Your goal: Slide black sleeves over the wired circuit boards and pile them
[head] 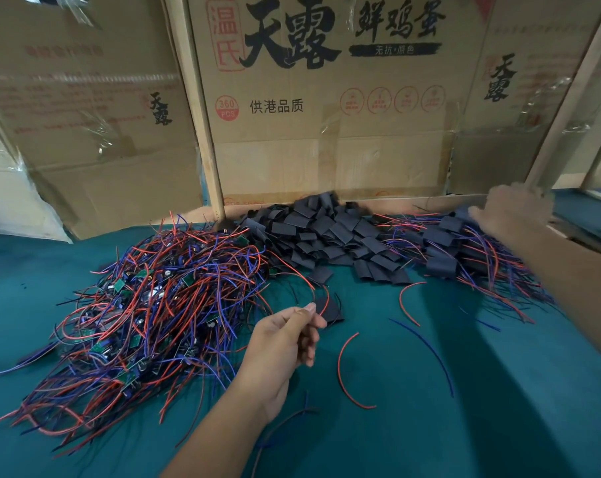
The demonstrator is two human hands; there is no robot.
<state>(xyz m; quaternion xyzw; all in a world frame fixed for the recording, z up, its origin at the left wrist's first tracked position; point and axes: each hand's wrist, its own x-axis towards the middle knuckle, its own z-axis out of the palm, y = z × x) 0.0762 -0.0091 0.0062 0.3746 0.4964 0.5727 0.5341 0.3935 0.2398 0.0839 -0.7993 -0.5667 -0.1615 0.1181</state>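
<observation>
While my right hand (512, 212) reaches far across to the heap of finished pieces (464, 243) at the back right of the teal cloth-covered worktop (395, 426), its grip rests spread on the top of that heap; whether it pinches anything underneath I cannot tell, as the hand is blurred. I judge it is setting down or steadying a sleeved board, which is why the arm is stretched so far out.

My left hand (285, 339) sits near the middle, thumb and forefinger pressed together on a thin red wire (321, 298) that runs to a flat black sleeve (330, 310) lying on the cloth just past the fingertips. Holding by the wire lets me drag the next piece clear of the tangle.

That tangle, the big mound of bare green circuit boards with red and blue leads (147, 319), fills the left side. Between it and the finished heap lies the loose pile of flat black sleeves (326, 232), stacked against the printed cardboard box wall (326, 98). A few stray red and blue wires (347, 370) lie apart in front.
</observation>
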